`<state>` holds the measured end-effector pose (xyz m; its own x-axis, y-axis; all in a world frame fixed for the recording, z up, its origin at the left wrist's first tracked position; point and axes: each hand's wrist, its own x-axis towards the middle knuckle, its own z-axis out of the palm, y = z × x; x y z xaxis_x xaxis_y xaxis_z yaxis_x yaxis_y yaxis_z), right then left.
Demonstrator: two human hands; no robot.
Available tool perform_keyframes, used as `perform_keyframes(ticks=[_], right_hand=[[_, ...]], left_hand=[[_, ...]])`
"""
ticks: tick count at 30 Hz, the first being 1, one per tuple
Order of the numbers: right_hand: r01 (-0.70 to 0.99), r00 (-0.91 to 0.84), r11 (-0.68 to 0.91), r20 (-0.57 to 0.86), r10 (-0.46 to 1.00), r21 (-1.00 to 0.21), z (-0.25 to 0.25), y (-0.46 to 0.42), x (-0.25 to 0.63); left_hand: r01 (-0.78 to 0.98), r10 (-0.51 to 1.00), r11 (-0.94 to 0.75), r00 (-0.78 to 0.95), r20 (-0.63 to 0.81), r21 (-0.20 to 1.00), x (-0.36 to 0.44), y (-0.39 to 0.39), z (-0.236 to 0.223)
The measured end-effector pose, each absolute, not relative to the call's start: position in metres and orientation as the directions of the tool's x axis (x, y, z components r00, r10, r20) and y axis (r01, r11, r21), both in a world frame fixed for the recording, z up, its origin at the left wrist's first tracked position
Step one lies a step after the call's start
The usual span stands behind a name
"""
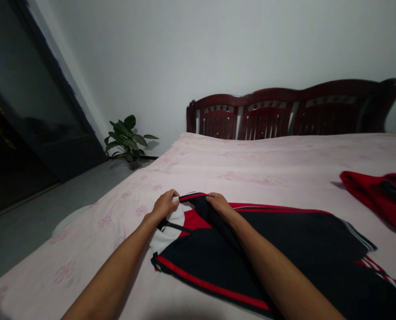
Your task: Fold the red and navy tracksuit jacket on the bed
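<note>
Nearest me, a dark garment [214, 258] lies spread over the near middle and right of the bed, cloth looking soft and matte, red piping along its edges, white and red panels at its left end, striped edges at the right. A thin black strip crosses the white part; can't tell what it is. Left hand [164, 205] has a narrow grip, thumb and fingers closed on the garment's raised far-left edge. Right hand [220, 205], just to the right, pinches the same striped edge, dark cloth bunched below it; the band runs between the two. Under it all, a pale pink bedsheet [94, 249], lightly creased, printed with small flowers. Far right on the sheet, a crumpled red cloth [368, 189] with darker fabric on it, well apart from the hands. Left of the bed, a pale rounded thing [73, 217], partly hidden, on the grey floor [14, 222]. Farther back, a small pot [134, 165] holds a broad-leaved green plant [126, 138]. Far left, a dark-framed glass panel [41, 93]. Farthest, a slatted, curved-top reddish-brown wooden headboard [263, 118] before a plain pale wall [184, 49].
</note>
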<state>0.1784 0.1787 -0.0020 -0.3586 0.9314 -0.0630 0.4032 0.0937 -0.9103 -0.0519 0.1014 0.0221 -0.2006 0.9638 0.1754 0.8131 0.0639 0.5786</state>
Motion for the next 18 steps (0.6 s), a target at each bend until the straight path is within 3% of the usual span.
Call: perform_keyframes(ticks=[12,18], right_hand=[[0.412,-0.392,0.058,-0.119,0.912,-0.91,0.0,0.181,0.177],[0.344,-0.489,0.152,-0.039,0.871,-0.927,0.009,0.162,0.193]], left_hand=[[0.846,0.946,0.16,-0.279,0.167,0.508,-0.067,0.092,0.014],[0.898,0.939,0.092,-0.221,0.262,0.43,-0.056,0.083,0.026]])
